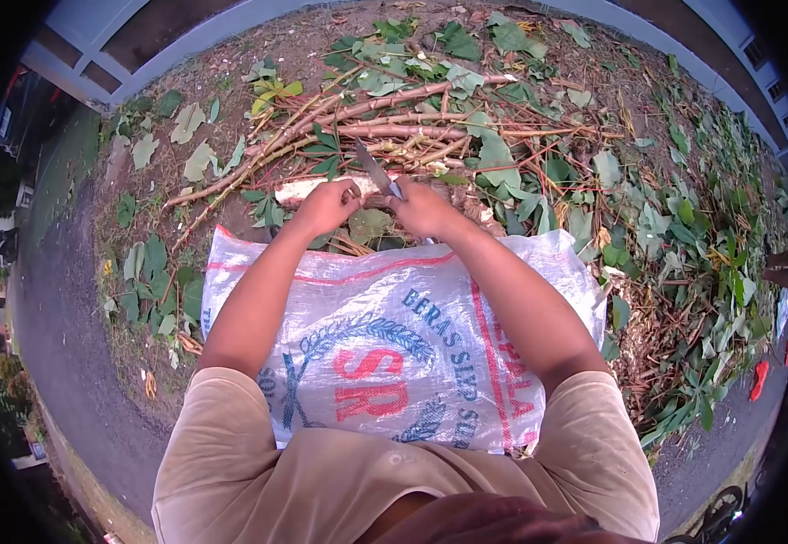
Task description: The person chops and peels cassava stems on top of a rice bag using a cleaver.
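My right hand (423,210) is closed round the handle of a knife (374,169). Its blade points up and to the left, away from me. To the left of it, my left hand (323,208) has its fingers curled together; whatever they may hold is too small to make out. Under and between both hands lies a pale, log-like piece (294,189) with a whitish surface, partly hidden by my fingers. A white woven rice sack (367,299) with red and blue print is spread over my lap below my forearms.
Long cut stems (385,102) lie in a heap just beyond my hands. Green leaves (498,150) and twigs cover the ground ahead and to the right. A paved strip (68,299) runs along the left. A red object (758,381) lies at the far right.
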{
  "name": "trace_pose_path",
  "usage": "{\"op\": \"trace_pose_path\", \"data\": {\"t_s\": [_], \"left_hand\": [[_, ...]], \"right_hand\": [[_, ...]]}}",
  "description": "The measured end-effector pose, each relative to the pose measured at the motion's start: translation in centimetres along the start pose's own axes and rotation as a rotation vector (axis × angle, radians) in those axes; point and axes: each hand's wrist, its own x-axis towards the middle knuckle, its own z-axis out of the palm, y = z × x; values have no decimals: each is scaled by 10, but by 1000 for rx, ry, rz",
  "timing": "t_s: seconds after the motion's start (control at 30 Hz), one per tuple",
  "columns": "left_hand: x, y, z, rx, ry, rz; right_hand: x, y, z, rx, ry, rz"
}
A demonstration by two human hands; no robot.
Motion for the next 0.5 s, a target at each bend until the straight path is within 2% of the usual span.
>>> {"op": "trace_pose_path", "data": {"t_s": [0.33, 0.43, 0.5], "left_hand": [[0, -10, 0, 64, 2, 53], [-3, -16, -18, 177, 39, 57], [-14, -19, -53, 94, 96, -25]], "right_hand": [[0, 4, 3, -37, -73, 10], [-3, 0, -1, -175, -33, -35], [-4, 0, -3, -167, 74, -85]]}}
